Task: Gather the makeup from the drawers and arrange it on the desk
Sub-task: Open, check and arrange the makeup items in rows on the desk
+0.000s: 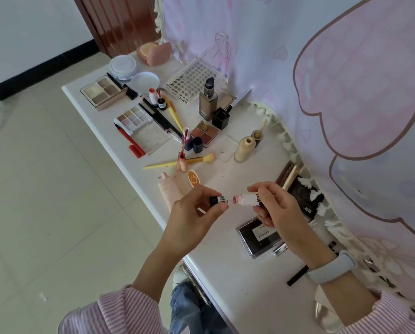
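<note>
While held: cap (218, 201), stick (246, 197), apart.

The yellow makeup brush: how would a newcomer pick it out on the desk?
On the white desk, look just beyond the two hands. The yellow makeup brush lies flat there, under a peach lip gloss tube. Unlike the yellow pen farther back, it ends in pale bristles.
</note>
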The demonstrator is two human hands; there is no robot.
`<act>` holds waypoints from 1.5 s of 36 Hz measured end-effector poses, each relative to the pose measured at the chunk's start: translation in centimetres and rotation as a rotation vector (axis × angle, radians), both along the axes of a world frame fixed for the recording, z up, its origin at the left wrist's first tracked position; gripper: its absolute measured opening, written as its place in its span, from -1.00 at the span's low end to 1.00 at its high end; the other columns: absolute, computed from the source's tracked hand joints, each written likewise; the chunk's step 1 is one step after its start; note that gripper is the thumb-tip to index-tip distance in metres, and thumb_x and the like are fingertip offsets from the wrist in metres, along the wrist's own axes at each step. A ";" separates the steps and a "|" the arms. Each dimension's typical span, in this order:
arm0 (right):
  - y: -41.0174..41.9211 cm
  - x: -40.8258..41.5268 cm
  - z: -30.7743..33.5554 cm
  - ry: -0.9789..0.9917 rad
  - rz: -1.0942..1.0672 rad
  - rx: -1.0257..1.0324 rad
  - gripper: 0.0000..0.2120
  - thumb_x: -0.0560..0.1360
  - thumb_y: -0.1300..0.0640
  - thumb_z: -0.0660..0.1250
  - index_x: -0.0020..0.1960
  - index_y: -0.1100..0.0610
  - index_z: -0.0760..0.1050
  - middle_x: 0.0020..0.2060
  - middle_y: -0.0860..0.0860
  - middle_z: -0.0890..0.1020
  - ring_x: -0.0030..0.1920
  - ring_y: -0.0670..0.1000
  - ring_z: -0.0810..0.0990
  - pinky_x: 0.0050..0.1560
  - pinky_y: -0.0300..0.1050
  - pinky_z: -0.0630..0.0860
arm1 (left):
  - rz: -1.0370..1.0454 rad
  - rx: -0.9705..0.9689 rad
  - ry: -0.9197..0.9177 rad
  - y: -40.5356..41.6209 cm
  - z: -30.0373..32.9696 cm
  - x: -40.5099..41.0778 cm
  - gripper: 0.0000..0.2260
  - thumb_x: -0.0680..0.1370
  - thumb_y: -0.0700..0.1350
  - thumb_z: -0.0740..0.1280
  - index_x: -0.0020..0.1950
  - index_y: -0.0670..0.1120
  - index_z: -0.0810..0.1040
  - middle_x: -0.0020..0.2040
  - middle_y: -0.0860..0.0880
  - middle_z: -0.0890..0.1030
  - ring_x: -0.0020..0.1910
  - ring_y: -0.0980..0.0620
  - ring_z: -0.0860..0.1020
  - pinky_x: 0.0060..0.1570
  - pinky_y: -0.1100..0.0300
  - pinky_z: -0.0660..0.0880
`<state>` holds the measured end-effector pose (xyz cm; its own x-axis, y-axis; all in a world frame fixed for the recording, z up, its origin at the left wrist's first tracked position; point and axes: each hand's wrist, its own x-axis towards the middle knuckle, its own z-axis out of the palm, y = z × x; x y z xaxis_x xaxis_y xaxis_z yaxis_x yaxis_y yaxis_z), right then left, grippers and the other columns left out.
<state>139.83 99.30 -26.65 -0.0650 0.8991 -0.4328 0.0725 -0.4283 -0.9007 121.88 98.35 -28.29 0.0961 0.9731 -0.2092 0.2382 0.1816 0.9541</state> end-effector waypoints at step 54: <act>5.5 -0.7 -7.9 -0.835 0.102 0.480 -0.82 0.47 0.14 0.36 0.03 0.20 0.53 -0.15 0.11 0.60 -0.14 0.11 0.46 -0.12 0.10 0.46 | 0.433 0.025 0.565 4.4 -6.0 7.4 -0.77 0.58 -0.04 0.25 0.19 -0.04 0.56 0.11 -0.02 0.52 -0.06 -0.09 0.55 -0.25 0.18 0.37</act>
